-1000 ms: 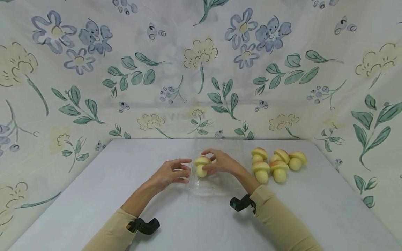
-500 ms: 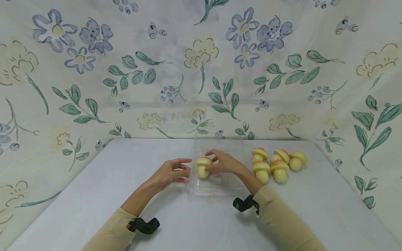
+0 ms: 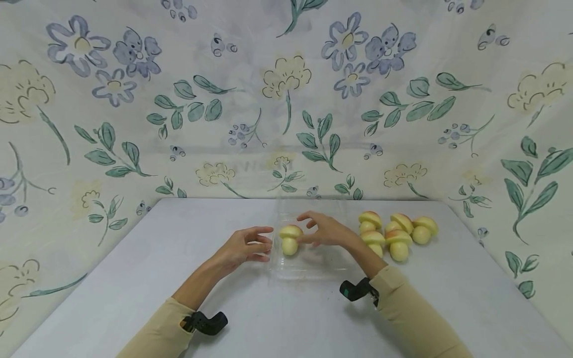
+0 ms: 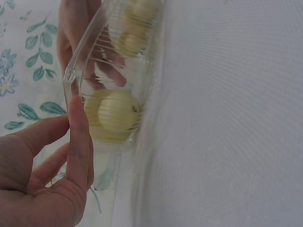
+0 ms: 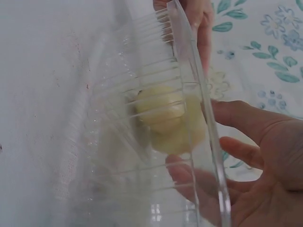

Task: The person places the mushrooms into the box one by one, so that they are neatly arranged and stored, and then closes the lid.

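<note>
A yellow mushroom-shaped piece point(image 3: 290, 239) with a rounded cap and ball-like stem stands at the left inside a clear plastic container point(image 3: 309, 273). My right hand point(image 3: 326, 230) hovers over the container just right of this piece, its fingers spread and apart from it. In the right wrist view, fingers of that hand show through the ribbed clear wall, below the piece. My left hand point(image 3: 246, 246) stays outside the container's left side, fingers loosely extended. The left wrist view shows a fingertip right at the container's rim point(image 4: 71, 78).
To the container's right, several matching mushroom-shaped pieces point(image 3: 398, 245) with reddish cap tops stand grouped on the white table point(image 3: 215, 308). A flowered cloth point(image 3: 286, 144) hangs behind the table. Black wrist cameras stick out from both sleeves point(image 3: 412, 303).
My right hand has let go of the mushroom-shaped piece and drawn back to the right. The piece settled slightly right and lower in the container. My left hand has stayed put.
</note>
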A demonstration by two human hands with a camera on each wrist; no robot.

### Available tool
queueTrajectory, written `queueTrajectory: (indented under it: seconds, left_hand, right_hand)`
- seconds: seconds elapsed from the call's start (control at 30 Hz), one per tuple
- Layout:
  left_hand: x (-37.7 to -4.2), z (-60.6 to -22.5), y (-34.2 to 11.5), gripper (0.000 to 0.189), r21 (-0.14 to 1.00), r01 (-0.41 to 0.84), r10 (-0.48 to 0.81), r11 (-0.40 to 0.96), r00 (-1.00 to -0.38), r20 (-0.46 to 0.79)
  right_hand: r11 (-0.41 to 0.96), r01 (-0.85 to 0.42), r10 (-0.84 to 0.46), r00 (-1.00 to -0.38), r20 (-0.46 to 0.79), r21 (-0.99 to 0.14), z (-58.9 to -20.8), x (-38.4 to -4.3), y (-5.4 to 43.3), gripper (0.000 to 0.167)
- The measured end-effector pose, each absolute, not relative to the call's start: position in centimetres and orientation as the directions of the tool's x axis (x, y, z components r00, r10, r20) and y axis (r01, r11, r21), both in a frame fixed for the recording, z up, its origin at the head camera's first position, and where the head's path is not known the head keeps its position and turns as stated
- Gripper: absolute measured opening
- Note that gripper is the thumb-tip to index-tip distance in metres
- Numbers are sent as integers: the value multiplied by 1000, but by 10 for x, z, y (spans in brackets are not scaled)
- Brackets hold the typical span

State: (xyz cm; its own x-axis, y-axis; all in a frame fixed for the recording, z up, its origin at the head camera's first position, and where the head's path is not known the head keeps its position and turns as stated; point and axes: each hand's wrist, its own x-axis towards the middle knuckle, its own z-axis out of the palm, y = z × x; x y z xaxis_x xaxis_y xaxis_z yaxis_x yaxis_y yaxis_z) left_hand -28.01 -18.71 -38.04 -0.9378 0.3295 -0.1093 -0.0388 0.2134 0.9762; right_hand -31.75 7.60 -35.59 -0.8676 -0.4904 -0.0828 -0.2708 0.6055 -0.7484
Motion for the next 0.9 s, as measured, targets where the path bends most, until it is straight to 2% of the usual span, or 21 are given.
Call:
queueTrajectory:
  seconds: [0.9]
  left_hand:
    - [-280,-382,-188,57,979,-44,337,200,-935,-111]
  right_hand:
    - [549,-331,-540,-841,-24,-768,-331,-294,129,55]
